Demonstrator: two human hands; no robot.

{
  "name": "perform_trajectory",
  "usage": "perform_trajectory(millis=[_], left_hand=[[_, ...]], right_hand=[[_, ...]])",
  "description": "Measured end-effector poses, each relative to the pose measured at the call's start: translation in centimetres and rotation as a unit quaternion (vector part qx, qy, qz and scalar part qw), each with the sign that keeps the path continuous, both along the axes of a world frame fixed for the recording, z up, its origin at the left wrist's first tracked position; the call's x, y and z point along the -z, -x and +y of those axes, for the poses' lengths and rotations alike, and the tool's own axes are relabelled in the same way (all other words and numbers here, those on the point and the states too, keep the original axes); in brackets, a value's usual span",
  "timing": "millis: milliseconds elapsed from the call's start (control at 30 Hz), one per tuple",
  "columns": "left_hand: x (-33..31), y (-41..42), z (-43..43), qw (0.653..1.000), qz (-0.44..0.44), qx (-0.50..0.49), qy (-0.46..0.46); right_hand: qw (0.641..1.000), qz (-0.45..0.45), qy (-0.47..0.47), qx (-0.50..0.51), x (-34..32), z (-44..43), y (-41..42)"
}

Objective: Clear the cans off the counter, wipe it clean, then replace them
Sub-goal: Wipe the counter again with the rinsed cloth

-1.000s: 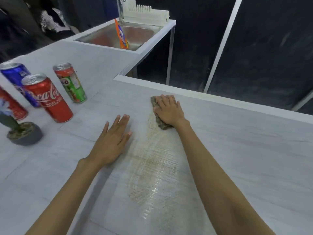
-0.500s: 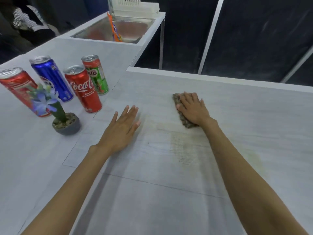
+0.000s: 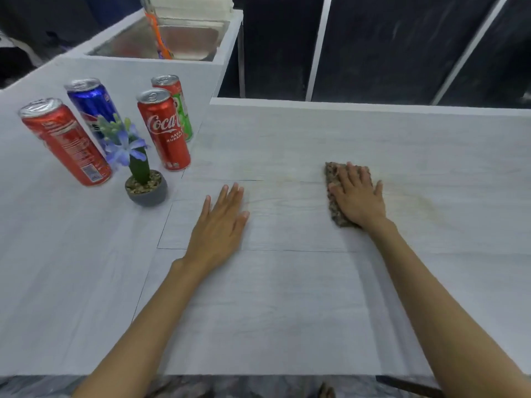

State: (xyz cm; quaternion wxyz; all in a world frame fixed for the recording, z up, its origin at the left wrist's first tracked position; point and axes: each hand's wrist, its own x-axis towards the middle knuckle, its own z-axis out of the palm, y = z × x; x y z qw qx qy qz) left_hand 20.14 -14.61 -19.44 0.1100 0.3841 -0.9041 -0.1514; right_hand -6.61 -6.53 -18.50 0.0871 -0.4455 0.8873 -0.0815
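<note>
Head view shows the worktop [image 3: 287, 297] mid-wipe. The right hand [image 3: 357, 195] lies flat on a brown speckled cloth [image 3: 333, 202], fingers straight and slightly fanned, palm bearing down; nothing is pinched or curled round. The left hand [image 3: 221, 228] rests palm-down on the bare surface well to the left, fingers straight and close together, holding nothing, apparently as a brace. A faint yellowish smear [image 3: 416, 202] shows just right of the cloth, so I judge the wiping is not finished.

Four cans stand upright on the left wing of the worktop, well apart from both hands: a red can [image 3: 66, 142] furthest left, a blue can [image 3: 92, 107] behind it, a Coke can [image 3: 163, 130] nearest the cleaned patch, and a green can [image 3: 182, 110] right behind that; whether those two touch I cannot tell. A small potted plant [image 3: 145, 185] sits just in front of them, and a sink [image 3: 184, 38] lies beyond.

The cloth looks soft and limp, so it should follow a flat palm rather than need gripping. The cans are smooth, thin-walled and likely slippery; full or empty cannot be told, so weight is a guess. Each is best taken round the middle of its body with fingers and thumb wrapped, not by the rim, reaching past the plant with care.
</note>
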Motion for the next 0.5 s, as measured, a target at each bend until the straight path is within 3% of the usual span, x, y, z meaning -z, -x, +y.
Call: perform_trajectory(millis=[67, 267, 333, 500], left_hand=[[0.2, -0.2, 0.2, 1.000, 0.004, 0.000, 0.010], [0.3, 0.2, 0.4, 1.000, 0.006, -0.007, 0.019], [0.2, 0.4, 0.5, 1.000, -0.001, -0.006, 0.015], [-0.6, 3.0, 2.2, 1.000, 0.011, 0.016, 0.015]], right_hand=[[1.000, -0.009, 0.001, -0.008, 0.0, -1.4, -2.4], [0.975, 0.014, 0.086, -0.206, 2.2, 3.5, -11.4], [0.982, 0.020, 0.082, -0.170, 2.2, 6.1, -8.0], [0.998, -0.002, 0.000, 0.059, 0.2, 4.8, 1.5]])
